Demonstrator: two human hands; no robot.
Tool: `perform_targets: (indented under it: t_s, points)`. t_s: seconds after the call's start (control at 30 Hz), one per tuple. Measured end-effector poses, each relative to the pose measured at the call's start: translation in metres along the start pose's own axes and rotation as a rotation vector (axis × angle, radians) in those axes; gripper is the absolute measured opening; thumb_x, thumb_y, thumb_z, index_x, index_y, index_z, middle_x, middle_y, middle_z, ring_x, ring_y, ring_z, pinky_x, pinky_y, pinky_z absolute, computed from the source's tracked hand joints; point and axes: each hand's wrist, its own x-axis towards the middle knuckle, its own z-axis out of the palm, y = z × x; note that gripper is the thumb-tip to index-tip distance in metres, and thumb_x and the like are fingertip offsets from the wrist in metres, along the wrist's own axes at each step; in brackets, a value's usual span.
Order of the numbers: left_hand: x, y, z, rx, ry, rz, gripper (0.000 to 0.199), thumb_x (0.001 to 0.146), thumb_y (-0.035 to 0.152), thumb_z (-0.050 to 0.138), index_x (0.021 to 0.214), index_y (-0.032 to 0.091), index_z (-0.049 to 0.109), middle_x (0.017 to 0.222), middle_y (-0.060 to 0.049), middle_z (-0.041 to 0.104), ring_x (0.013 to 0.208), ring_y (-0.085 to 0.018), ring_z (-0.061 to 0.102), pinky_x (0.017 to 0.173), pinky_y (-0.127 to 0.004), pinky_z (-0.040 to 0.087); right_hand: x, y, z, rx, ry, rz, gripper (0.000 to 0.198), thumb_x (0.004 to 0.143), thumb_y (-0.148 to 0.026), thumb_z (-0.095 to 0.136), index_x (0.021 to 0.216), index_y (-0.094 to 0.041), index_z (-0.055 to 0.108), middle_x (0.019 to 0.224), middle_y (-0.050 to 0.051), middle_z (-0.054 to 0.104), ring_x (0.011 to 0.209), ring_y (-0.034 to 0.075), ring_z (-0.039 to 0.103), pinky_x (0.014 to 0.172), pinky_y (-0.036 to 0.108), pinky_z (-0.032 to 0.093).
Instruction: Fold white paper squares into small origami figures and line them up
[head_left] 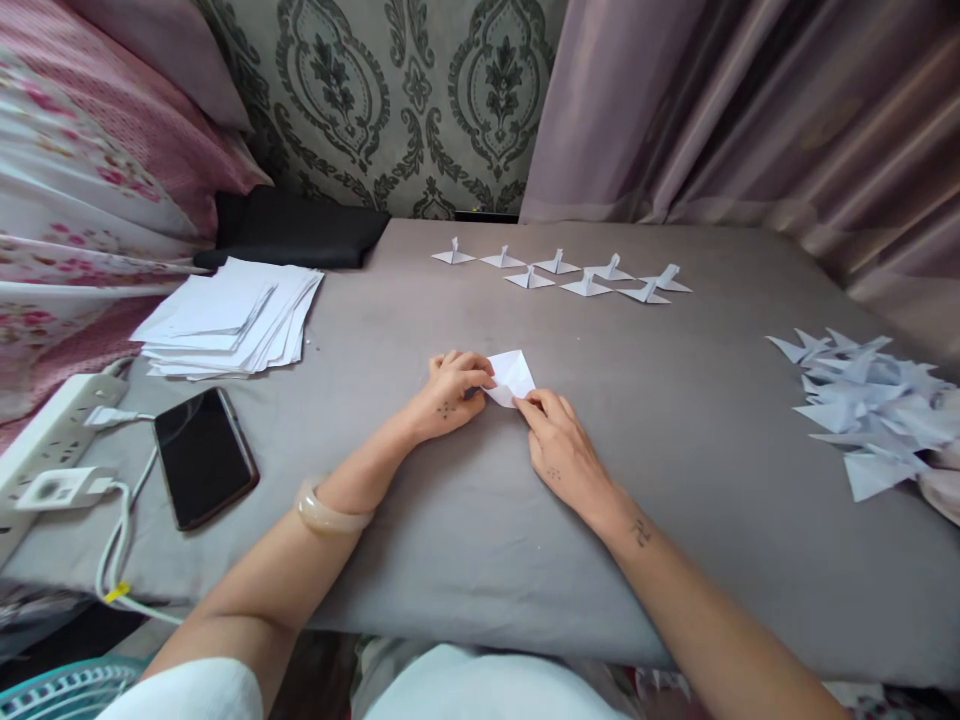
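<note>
A small white sheet of folded paper (516,370) lies at the middle of the grey-covered table, creased and with its lower edge turned up. My left hand (456,393) pinches its left corner, the fingers curled and closed. At the lower right edge, my right hand (559,435) grips the paper between thumb and fingertips. Part of the paper is hidden behind the left fingers. Beyond it stand several folded paper cranes (587,285) in two loose rows.
A stack of white paper (225,320) lies at the left, near a black phone (204,455) and a white power strip (56,440) with cables. Several more folded paper pieces (874,395) are heaped at the right edge. A black folded item (300,228) lies at the back left.
</note>
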Motion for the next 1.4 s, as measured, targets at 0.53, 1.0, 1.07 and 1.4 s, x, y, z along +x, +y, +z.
perform_targets:
  t_s: [0.53,1.0,1.07,1.4]
  points:
    - [-0.002,0.014,0.023,0.037,0.036,0.212,0.025,0.096,0.016,0.037,0.1,0.016,0.061,0.098,-0.009,0.065,0.092,-0.017,0.059,0.08,-0.03,0.049,-0.002,0.003,-0.009,0.08,-0.045,0.022,0.047,0.084,-0.001,0.036,0.118,-0.018,0.063,0.11,0.011,0.055,0.102,0.023,0.051,0.092,0.038,0.048]
    - [-0.009,0.022,0.005,0.328,-0.206,0.298,0.037,0.094,0.012,0.036,0.121,0.017,0.06,0.103,-0.01,0.062,0.093,-0.02,0.053,0.08,-0.032,0.048,-0.013,0.028,-0.041,0.097,-0.097,0.141,0.044,0.08,-0.003,0.04,0.103,-0.023,0.072,0.114,0.005,0.061,0.106,0.02,0.055,0.091,0.035,0.048]
    - [-0.009,0.02,0.006,0.336,-0.223,0.304,0.041,0.091,0.009,0.036,0.125,0.02,0.057,0.105,-0.01,0.06,0.091,-0.02,0.051,0.08,-0.033,0.046,-0.012,0.029,-0.04,0.107,-0.07,0.172,0.039,0.08,-0.004,0.04,0.095,-0.022,0.072,0.11,0.004,0.063,0.102,0.019,0.058,0.087,0.034,0.049]
    - [-0.007,0.021,0.007,0.331,-0.242,0.286,0.045,0.087,0.005,0.039,0.125,0.018,0.058,0.105,-0.011,0.06,0.093,-0.022,0.052,0.081,-0.034,0.048,-0.006,-0.005,-0.011,0.011,-0.005,-0.022,0.041,0.087,-0.004,0.035,0.121,-0.016,0.056,0.114,0.012,0.059,0.106,0.024,0.053,0.092,0.039,0.048]
